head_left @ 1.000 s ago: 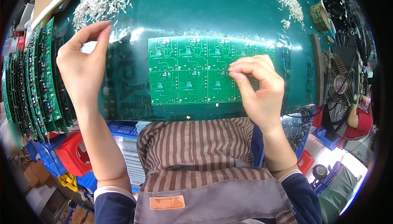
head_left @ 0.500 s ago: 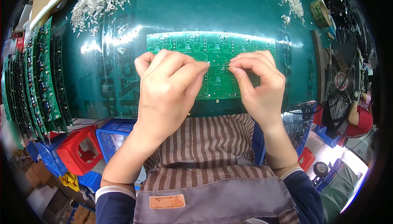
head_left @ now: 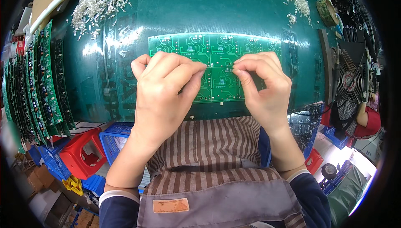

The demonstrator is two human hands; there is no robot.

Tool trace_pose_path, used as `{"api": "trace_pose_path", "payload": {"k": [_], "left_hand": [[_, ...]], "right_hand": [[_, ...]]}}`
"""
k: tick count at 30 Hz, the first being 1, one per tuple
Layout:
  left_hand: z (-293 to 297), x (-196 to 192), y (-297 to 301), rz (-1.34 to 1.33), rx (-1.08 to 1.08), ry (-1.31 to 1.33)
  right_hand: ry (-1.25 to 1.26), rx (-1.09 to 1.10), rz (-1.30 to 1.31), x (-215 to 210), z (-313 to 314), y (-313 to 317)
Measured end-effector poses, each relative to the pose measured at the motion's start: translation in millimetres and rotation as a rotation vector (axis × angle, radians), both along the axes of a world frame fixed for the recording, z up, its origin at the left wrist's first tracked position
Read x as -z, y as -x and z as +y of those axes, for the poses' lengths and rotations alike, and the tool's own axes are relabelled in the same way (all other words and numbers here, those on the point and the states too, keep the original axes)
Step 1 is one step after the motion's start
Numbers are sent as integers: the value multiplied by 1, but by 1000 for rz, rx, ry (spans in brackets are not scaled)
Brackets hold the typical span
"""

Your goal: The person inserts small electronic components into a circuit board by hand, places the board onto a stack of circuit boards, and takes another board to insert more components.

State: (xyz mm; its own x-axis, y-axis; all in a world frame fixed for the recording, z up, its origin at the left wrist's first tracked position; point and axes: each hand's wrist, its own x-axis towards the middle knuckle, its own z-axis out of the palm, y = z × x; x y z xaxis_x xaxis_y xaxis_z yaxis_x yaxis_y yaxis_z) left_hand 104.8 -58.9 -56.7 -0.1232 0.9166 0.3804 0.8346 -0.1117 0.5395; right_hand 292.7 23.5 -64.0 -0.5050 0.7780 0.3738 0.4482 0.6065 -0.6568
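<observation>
A green printed circuit board panel (head_left: 221,82) lies flat on the green mat, its traces and white markings facing up. Over its left part is my left hand (head_left: 161,90), thumb and forefinger pinched together near the middle of the board. My right hand (head_left: 269,86) pinches in the same way above the board's right part, its fingertips close to the surface. Whatever sits between either pair of fingertips is too small to make out. A gap of bare board separates the two pinches. My hands cover the panel's lower left and right parts.
Small clear components lie in a heap (head_left: 92,9) at the far left and a smaller heap (head_left: 297,0) at the far right. Filled boards (head_left: 46,78) stand upright in a row on the left. A tape roll (head_left: 327,12) and a fan (head_left: 350,80) are on the right.
My left hand has moved slightly left, widening the gap between the two pinches. My right hand has stayed almost in place over the board.
</observation>
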Motion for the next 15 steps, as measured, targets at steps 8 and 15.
{"api": "trace_pose_path", "payload": {"k": [8,15], "left_hand": [[0,0,2,3,15,16],[1,-2,1,15,19,23]], "right_hand": [[-33,-21,-11,-2,-2,1],[-108,-52,-97,-5,-6,8]]}}
